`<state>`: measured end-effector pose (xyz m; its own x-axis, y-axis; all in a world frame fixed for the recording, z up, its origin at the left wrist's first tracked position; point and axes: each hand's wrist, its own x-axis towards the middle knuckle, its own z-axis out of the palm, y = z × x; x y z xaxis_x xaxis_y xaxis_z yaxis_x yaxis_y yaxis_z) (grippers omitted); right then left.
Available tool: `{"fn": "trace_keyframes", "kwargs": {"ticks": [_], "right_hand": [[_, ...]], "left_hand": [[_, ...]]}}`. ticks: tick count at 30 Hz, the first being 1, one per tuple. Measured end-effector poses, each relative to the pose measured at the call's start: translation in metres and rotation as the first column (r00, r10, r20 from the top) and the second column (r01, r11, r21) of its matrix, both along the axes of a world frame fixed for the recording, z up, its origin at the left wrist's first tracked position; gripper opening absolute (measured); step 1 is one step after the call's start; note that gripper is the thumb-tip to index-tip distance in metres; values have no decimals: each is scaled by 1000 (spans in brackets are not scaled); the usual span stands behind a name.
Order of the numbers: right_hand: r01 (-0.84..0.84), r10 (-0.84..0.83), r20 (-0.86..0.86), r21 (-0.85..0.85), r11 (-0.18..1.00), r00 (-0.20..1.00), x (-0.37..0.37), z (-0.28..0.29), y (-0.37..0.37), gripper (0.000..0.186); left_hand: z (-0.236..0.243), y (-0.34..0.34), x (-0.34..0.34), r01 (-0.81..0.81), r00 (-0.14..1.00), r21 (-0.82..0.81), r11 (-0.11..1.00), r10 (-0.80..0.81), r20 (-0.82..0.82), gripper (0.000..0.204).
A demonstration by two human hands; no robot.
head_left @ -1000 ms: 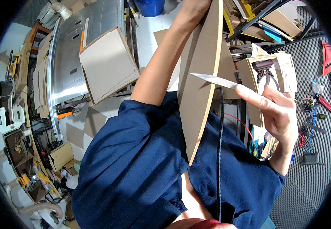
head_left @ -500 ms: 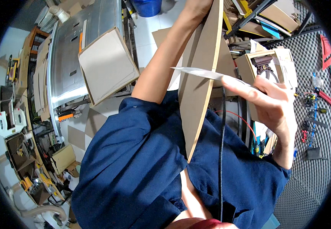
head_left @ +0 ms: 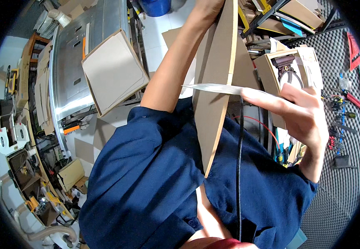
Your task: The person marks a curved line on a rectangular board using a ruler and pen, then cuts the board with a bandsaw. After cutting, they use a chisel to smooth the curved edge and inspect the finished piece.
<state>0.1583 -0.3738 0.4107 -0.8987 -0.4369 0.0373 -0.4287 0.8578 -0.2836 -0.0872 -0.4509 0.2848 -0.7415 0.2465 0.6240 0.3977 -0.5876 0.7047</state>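
A large beige board (head_left: 210,108) stands on edge in front of my chest, its pale long edge facing up. My left hand (head_left: 210,9) is at its far end, at the top of the picture, closed on the board; the fingertips are cut off or hidden. From the right, my right hand (head_left: 298,112) holds a knife with a long, pointed, pale blade (head_left: 215,88). The index finger stretches along the blade, while the other fingers are curled round the handle, which is mostly hidden. The blade lies crosswise over the board's edge, its tip pointing left.
To the left is a metal-topped machine table (head_left: 74,62) with a leaning panel (head_left: 115,74) beside it. A blue bucket (head_left: 156,7) stands on the floor ahead. On the right are an open box (head_left: 267,68) and a grey foam wall (head_left: 333,199) with tools. A black cord (head_left: 239,174) hangs near my chest.
The knife and my right hand have come lower in the picture, nearer my body, along the board's edge. My left hand and the board have shifted slightly left in view.
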Motion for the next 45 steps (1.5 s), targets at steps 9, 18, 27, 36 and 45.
{"fn": "trace_keyframes", "kwargs": {"ticks": [9,18,27,36,45], "right_hand": [[49,-76,-206,-133,990,976,20,-14,34,55],[-18,-3,-144,-147,989,990,20,-23,18,50],[7,-13,-150,-37,999,989,14,-20,3,54],[13,-25,-121,-95,995,992,18,-20,1,56],[-6,-2,-129,-62,998,992,24,-20,2,54]], "left_hand": [[-5,-21,-4,-12,1000,-72,997,12,-2,60],[-4,-20,1,-20,1000,-67,998,19,-4,61],[1,-18,6,-14,999,-33,999,13,-34,65],[1,-21,9,7,1000,-76,997,-8,-23,64],[4,-22,14,-14,999,-55,998,12,-31,62]]}}
